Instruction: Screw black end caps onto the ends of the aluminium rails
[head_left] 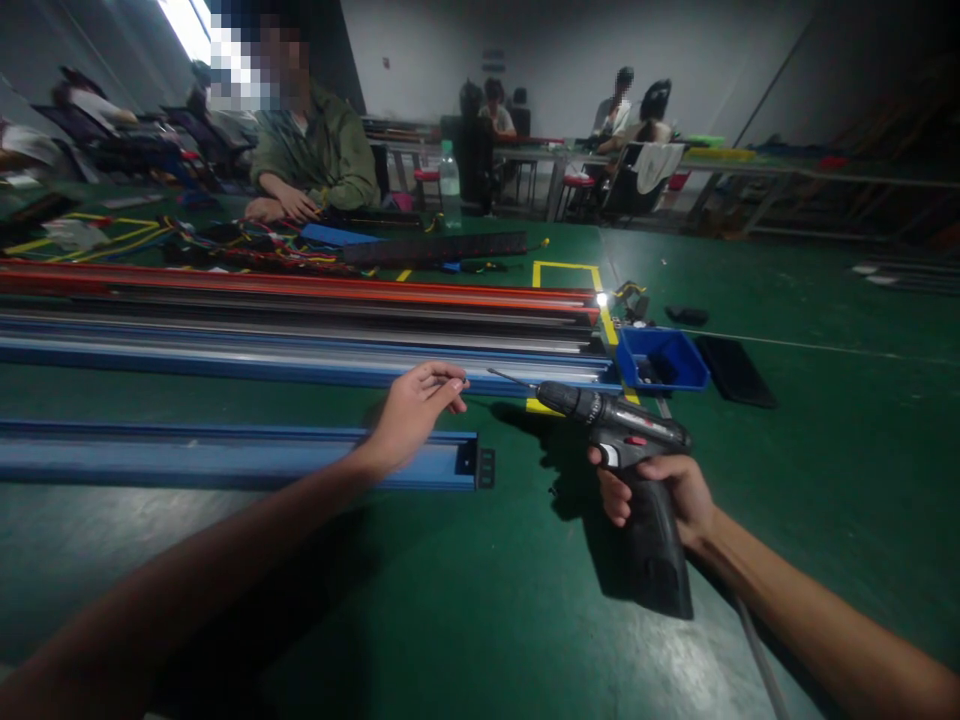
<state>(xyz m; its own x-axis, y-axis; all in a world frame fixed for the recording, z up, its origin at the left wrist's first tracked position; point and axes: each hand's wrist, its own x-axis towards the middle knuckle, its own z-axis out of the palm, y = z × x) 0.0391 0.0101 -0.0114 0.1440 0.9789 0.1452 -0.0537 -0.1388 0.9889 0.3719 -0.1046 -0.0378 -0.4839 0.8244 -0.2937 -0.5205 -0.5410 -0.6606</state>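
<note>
My right hand (675, 490) grips a black cordless drill (637, 430) by its handle, with a finger near the trigger. The drill's long thin bit (510, 378) points left toward my left hand (420, 405). The left fingertips are pinched on a tiny dark piece, apparently a small screw (466, 381), a short gap from the bit's tip. Under my left wrist lies a blue channel-shaped profile (247, 460). A black end cap (486, 467) with slots sits at its right end.
Orange, black and blue profiles (375, 295) lie in a row behind my left hand. A blue bin (664, 360) with small parts stands beside a black flat pad (735, 370). Farther back are wires (240, 240), a bottle (449, 190) and a seated person (319, 150).
</note>
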